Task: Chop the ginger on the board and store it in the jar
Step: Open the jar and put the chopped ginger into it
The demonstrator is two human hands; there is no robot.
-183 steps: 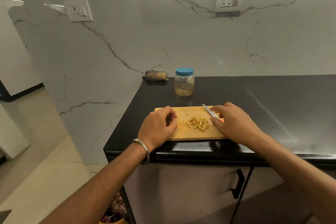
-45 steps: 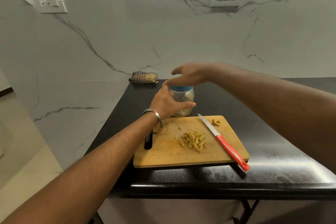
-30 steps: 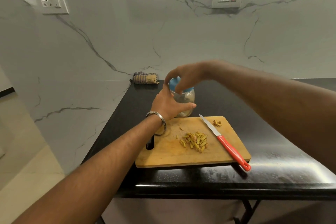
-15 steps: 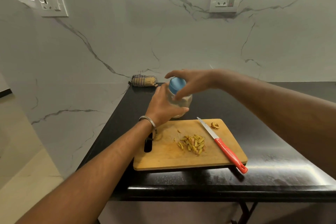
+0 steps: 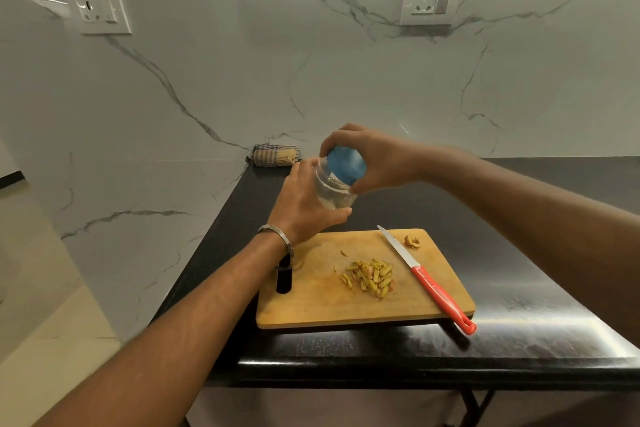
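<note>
Spreading across the lower half of the view, the black table (image 5: 519, 322) carries the wooden board (image 5: 311, 305) near its front edge, and the biggest change from 6 seconds ago is that both hands have left that board and lifted the jar (image 5: 332, 189) from its spot behind it. Now it hangs tilted in the air above the board's back edge: the left hand (image 5: 304, 204) wraps around the clear body, the right hand (image 5: 377, 159) curls its fingers over the blue lid (image 5: 346, 163), apparently to unscrew it. So chopping looks finished (the red-handled knife (image 5: 426, 279) lies released along the board's right side) and storing has begun. 1 pile of chopped ginger (image 5: 369, 277) sits mid-board, with 1 stray scrap (image 5: 412, 241) near the far corner. Whether the lid has loosened at all is hidden under the fingers, and the jar's contents are too blurred to make out.
</note>
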